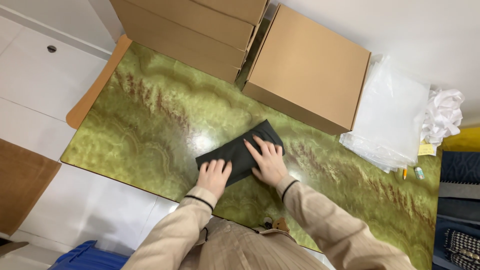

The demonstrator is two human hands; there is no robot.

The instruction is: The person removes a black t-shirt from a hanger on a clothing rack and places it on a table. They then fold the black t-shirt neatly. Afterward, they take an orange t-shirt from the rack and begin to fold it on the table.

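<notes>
Tabletop, glossy green marble pattern, is the reference for everything below. Two stacked cardboard boxes sit at its far edge, a third flat cardboard box beside them, its near wall just beyond the cloth. Stack of clear plastic bags lies at the tabletop's far right corner, crumpled white paper beyond it, with a yellow sticky note and a small pen at the stack's near edge.

Dark folded cloth lies flat about mid-tabletop, angled, one end pointing at the flat box. Right hand is spread palm-down on top of it, fingers extended, pressing and gripping nothing. Left hand is on the cloth's near-left corner, fingers slightly curled over the edge; whether it pinches the fabric cannot be told.

Risks, as judged:
- Surface looks slick; an uneven push from the flat right palm could slide the whole cloth instead of smoothing it, skewing the fold.
- Left corner held loosely could let layers creep apart.
- A push away from the body could jam the far end against the flat box wall and bunch it.
</notes>
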